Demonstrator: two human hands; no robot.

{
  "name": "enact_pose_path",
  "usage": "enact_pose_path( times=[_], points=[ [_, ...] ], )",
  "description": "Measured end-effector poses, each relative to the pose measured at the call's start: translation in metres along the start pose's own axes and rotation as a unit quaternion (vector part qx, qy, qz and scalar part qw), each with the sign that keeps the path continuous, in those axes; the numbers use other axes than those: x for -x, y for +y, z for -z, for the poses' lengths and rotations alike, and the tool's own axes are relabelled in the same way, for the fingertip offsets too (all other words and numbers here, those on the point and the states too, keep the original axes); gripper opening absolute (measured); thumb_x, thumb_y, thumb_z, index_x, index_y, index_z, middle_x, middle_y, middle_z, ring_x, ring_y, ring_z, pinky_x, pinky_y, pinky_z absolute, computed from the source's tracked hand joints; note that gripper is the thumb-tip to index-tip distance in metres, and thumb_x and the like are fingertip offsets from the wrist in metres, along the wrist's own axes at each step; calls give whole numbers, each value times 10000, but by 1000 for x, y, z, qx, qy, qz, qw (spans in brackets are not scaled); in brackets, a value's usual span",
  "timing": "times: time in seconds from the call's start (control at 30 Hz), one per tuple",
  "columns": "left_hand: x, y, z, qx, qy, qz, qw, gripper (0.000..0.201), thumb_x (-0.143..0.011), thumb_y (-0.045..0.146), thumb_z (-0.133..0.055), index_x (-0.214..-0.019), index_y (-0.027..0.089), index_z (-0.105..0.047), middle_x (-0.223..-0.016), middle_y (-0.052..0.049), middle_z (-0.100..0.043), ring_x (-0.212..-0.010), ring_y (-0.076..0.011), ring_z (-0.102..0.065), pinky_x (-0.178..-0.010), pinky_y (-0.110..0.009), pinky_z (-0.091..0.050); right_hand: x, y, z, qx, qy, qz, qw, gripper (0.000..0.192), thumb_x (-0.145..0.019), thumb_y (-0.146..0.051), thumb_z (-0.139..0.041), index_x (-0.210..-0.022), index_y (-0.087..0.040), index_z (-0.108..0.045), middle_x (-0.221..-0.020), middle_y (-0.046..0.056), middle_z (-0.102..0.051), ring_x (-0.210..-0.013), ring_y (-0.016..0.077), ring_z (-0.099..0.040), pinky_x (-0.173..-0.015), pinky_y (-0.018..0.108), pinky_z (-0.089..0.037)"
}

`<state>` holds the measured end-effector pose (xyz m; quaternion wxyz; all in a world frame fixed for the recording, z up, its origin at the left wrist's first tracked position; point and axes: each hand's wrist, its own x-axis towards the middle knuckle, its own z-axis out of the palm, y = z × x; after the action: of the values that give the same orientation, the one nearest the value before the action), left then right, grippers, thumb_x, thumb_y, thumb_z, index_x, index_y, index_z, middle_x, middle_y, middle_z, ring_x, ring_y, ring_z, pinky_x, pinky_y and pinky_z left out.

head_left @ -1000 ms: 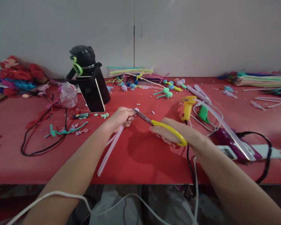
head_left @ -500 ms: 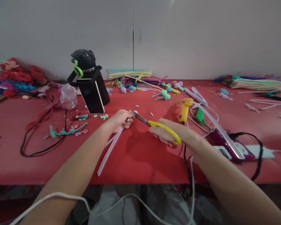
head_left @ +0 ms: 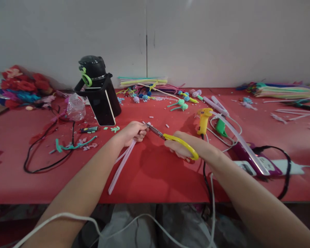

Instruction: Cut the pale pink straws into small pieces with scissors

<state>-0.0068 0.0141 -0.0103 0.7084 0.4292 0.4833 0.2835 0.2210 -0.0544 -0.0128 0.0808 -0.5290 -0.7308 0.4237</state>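
My left hand [head_left: 132, 132] pinches several pale pink pipe cleaners [head_left: 120, 166] near their top end; the strands trail down toward the front edge of the red table [head_left: 155, 172]. In my right hand [head_left: 182, 148] are yellow-handled scissors [head_left: 174, 140], whose metal blades point left and meet the pink tips right at my left fingers. Small white cut bits lie on the table just beyond the blades.
A yellow glue gun [head_left: 204, 120] stands right of my hands, with a purple hair straightener [head_left: 250, 156] and cables beside it. At the back left are a black bottle [head_left: 96, 84] and a phone [head_left: 103, 106]. Pipe cleaner bundles [head_left: 286, 91] and pompom pieces [head_left: 182, 103] lie farther back.
Both hands have stayed almost still at the table's middle; the scissors shifted slightly left and down, blades still at the pink tips.
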Motion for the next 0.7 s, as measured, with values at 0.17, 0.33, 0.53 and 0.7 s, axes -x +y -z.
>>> enact_pose_path(
  times=[0.17, 0.33, 0.53, 0.7],
  points=[
    [-1, 0, 3, -4, -12, -10, 1000, 285, -944, 143, -484, -674, 102, -566, -487, 53, -337, -348, -14, -210, -348, -141, -153, 3, -6, 0, 18, -8, -7, 1000, 253, -852, -304, -521, -626, -196, -489, -415, -29, -487, -361, 96, -455, -406, 228, -276],
    [0, 0, 1, -2, -7, -3, 1000, 312, -948, 131, -457, -657, 98, -564, -481, 52, -330, -343, -13, -209, -345, -139, -154, 3, -8, 2, 28, -14, 10, 999, 220, -850, -280, -526, -650, -194, -493, -433, -44, -492, -368, 93, -474, -404, 214, -288],
    [-2, 0, 2, 6, -11, 2, 1000, 303, -943, 140, -479, -655, 97, -565, -485, 55, -329, -342, -11, -204, -344, -141, -147, 3, -10, 2, 23, -19, -9, 1000, 242, -863, -288, -495, -638, -200, -477, -413, -41, -471, -347, 99, -471, -390, 220, -299],
    [-3, 0, 3, 5, -17, -1, 1000, 306, -944, 147, -483, -657, 93, -576, -489, 54, -330, -343, -11, -204, -346, -145, -149, 5, -14, 1, 12, -2, -20, 1000, 293, -891, -327, -450, -626, -204, -461, -426, -38, -467, -341, 93, -450, -376, 218, -280]
  ],
)
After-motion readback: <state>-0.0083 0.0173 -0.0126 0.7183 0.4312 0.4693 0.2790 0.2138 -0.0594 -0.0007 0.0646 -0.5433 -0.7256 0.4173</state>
